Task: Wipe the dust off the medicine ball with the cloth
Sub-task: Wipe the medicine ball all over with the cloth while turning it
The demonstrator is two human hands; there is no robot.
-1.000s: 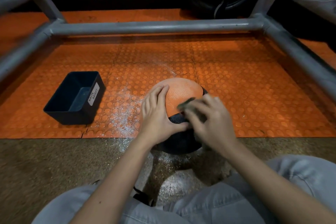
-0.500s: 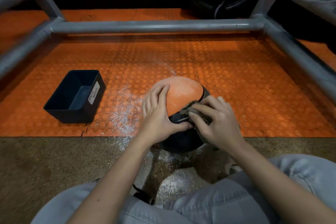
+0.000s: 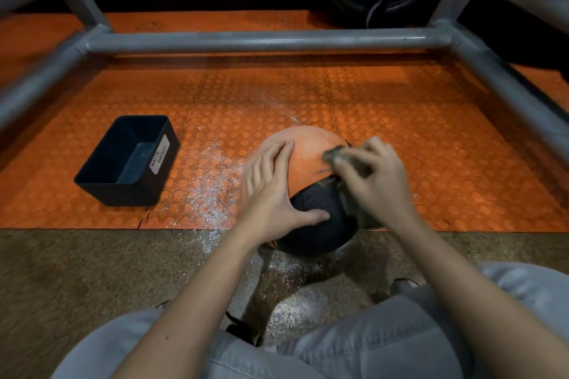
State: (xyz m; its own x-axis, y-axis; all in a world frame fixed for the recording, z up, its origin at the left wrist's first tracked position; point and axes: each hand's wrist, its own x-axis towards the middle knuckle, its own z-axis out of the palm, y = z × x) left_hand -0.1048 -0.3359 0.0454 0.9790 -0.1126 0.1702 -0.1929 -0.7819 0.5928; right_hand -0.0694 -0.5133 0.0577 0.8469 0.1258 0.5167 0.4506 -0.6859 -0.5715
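An orange and black medicine ball [image 3: 311,160] sits on the floor at the near edge of the orange mat. My left hand [image 3: 271,191] lies flat on its left side, fingers straight and thumb spread across the black panel. My right hand [image 3: 374,181] grips a small grey-green cloth [image 3: 332,154] and presses it on the ball's upper right side. The hand is blurred and hides most of the cloth. White dust [image 3: 212,194] lies scattered on the mat left of the ball and on the floor in front of it.
A black bin [image 3: 129,160] labelled waste basket stands on the studded orange mat [image 3: 431,138] to the left. Grey metal frame tubes [image 3: 261,40] run across the back and down both sides. My knees in grey trousers [image 3: 385,341] fill the bottom.
My right hand has slid the cloth up and to the right over the ball's top. My left hand has stayed pressed on the ball.
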